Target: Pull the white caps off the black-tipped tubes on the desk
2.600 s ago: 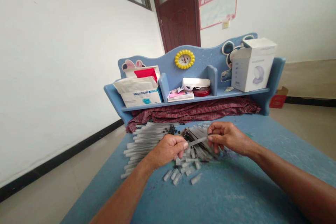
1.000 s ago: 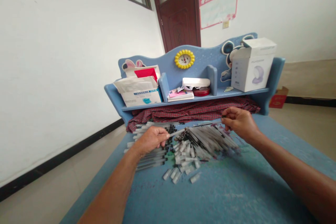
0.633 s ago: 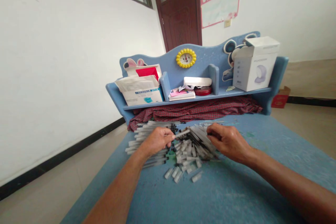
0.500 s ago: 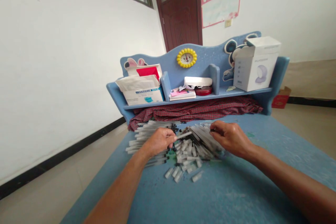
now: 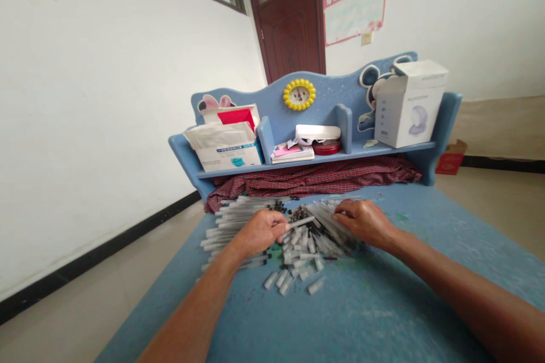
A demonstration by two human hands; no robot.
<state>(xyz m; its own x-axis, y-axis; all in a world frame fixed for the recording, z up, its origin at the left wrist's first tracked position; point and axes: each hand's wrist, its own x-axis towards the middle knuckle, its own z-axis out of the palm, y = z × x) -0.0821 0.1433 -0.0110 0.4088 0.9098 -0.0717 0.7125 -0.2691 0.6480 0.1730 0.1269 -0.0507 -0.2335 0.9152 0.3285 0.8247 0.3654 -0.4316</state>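
On the blue desk lie a pile of clear pen barrels to the left, a heap of thin refills in the middle, and several loose clear caps in front. My left hand is closed on one clear barrel, whose tip points right. My right hand rests on the refill heap with fingers curled in a pinch; what it holds I cannot make out.
A blue shelf stands at the desk's back with a yellow clock, a white box, a mask box and papers. Red checked cloth lies under it. A white wall is at left, a brown door behind.
My right hand came back from the far right of the heap to its middle, close to my left hand. My left hand kept its barrel and shifted slightly right.
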